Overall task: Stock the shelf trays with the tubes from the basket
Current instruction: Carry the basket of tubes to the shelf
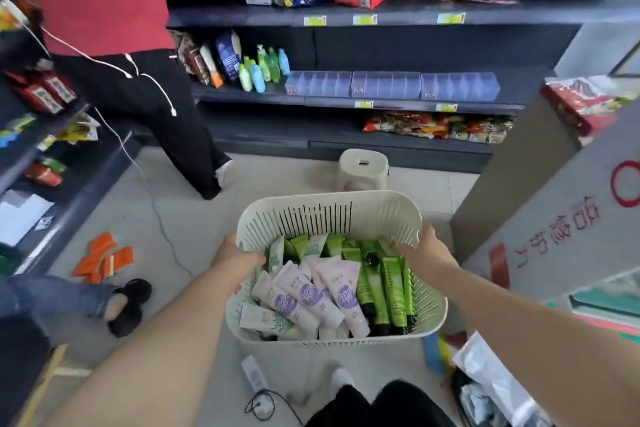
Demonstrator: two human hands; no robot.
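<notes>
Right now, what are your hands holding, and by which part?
Both hold the cream slotted plastic basket of purple and green tubes by its top rim: the left hand grips the left side, the right hand the right side.

I see cream slotted basket (329, 215) gripped at rim, left hand (239, 253) one side, right hand (426, 246) other. Tubes heaped loose inside: white-lilac tubes (311, 298) nearer left hand, green tubes (381, 288) nearer right hand. Three clear divided trays (391, 85) in row on shelf (415, 104), well beyond both hands.
</notes>
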